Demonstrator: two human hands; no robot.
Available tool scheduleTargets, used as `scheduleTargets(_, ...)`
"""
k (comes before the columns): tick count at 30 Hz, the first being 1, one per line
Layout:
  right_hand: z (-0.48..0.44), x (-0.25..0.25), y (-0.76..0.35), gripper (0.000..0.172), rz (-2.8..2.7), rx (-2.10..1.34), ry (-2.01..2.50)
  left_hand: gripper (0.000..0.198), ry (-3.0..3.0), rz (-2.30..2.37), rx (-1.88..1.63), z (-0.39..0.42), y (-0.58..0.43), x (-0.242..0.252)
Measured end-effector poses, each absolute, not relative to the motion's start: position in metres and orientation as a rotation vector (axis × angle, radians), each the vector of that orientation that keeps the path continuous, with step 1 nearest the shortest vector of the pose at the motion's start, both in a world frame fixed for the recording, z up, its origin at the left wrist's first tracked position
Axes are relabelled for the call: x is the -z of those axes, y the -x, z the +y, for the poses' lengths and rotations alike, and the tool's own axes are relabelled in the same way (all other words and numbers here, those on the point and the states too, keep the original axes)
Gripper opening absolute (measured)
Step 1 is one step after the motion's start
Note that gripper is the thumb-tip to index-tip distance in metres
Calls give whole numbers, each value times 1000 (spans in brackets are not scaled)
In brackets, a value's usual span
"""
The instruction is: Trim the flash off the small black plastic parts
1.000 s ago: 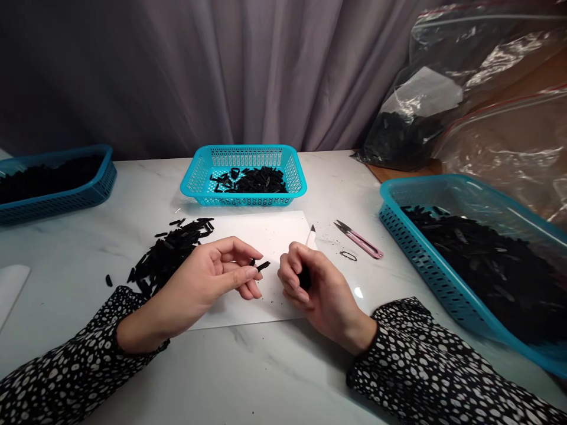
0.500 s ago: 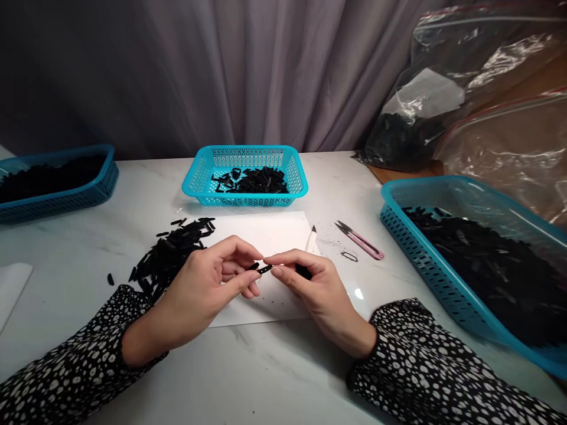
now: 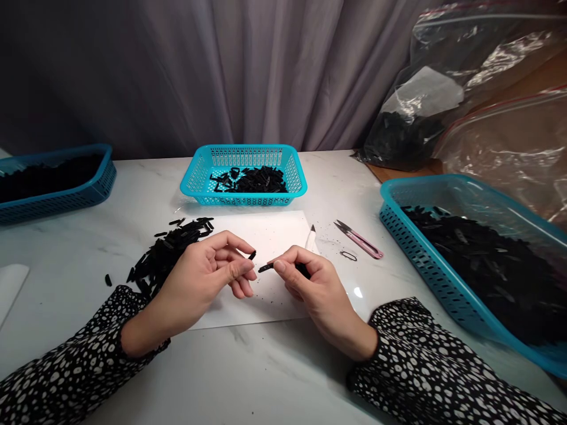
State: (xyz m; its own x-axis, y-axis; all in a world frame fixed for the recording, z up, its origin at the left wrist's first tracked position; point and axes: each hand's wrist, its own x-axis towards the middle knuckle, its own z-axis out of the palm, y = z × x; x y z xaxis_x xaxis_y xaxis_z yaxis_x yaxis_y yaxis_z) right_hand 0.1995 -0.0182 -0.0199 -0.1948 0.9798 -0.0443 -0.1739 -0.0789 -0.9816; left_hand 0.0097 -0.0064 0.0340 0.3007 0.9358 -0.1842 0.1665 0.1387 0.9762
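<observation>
My left hand (image 3: 206, 277) pinches a small black piece (image 3: 252, 255) between thumb and index finger, its other fingers curled below. A short gap away, my right hand (image 3: 312, 286) grips another black piece (image 3: 266, 267) with a row of pale dots; its tip points left. More black shows under the right fingers, too hidden to make out. Both hands are over a white sheet (image 3: 266, 227) sprinkled with dark specks. Beside my left hand lies a heap of black pieces (image 3: 166, 254).
A blue basket (image 3: 243, 199) of black pieces stands behind the sheet. Larger blue baskets flank it at left (image 3: 104, 177) and right (image 3: 425, 289). Pink-handled snips (image 3: 361, 240), a black loop (image 3: 348, 255) and a white pen-like tool (image 3: 311, 239) lie right of centre. Plastic bags (image 3: 425, 100) stand behind.
My hands have moved slightly apart. The two black pieces, close together between my fingertips before, are now separated, one in each hand.
</observation>
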Motion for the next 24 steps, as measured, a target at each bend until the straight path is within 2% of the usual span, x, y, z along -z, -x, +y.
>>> scheduleTargets(14, -18, 21, -199, 27, -1069, -1569, 1002, 18, -1339, 1163, -719, -7, -11, -34)
scheduleTargets(20, -17, 17, -198, 22, -821, -1769, 801, 19, -1389, 1178, -695, -13, -9, -33)
scheduleTargets(24, -18, 17, -198, 17, -938, -1696, 843, 21, -1405, 1185, -671, -15, -9, -35)
